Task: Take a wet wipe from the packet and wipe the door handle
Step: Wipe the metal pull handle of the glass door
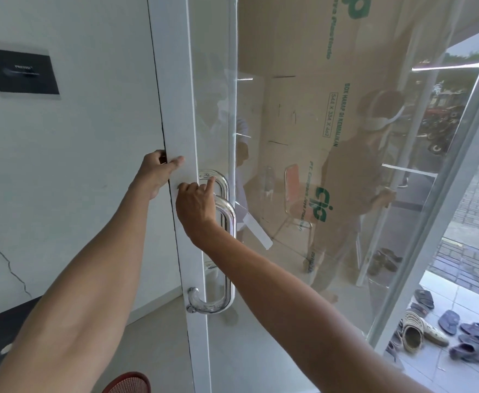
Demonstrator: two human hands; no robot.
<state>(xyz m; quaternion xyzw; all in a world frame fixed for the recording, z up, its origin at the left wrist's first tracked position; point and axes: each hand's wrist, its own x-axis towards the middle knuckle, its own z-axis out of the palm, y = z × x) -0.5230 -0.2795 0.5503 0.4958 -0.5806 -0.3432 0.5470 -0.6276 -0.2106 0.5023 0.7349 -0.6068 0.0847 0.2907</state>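
Observation:
A chrome tubular door handle (230, 251) runs down the glass door beside its white frame (175, 109). My right hand (195, 207) is at the handle's upper bend, fingers bunched against the metal. A small white bit, seemingly the wet wipe (181, 185), shows at the fingertips; most of it is hidden by the hand. My left hand (157, 173) holds the frame's edge just above and to the left, fingers wrapped round the edge and thumb flat on the front. The packet is not in view.
The white wall (76, 165) with a black plaque (21, 70) lies left of the door. Cardboard sheets (317, 109) stand behind the glass. Several sandals (445, 333) lie on the floor at the lower right. A red woven object (130, 383) is at the bottom edge.

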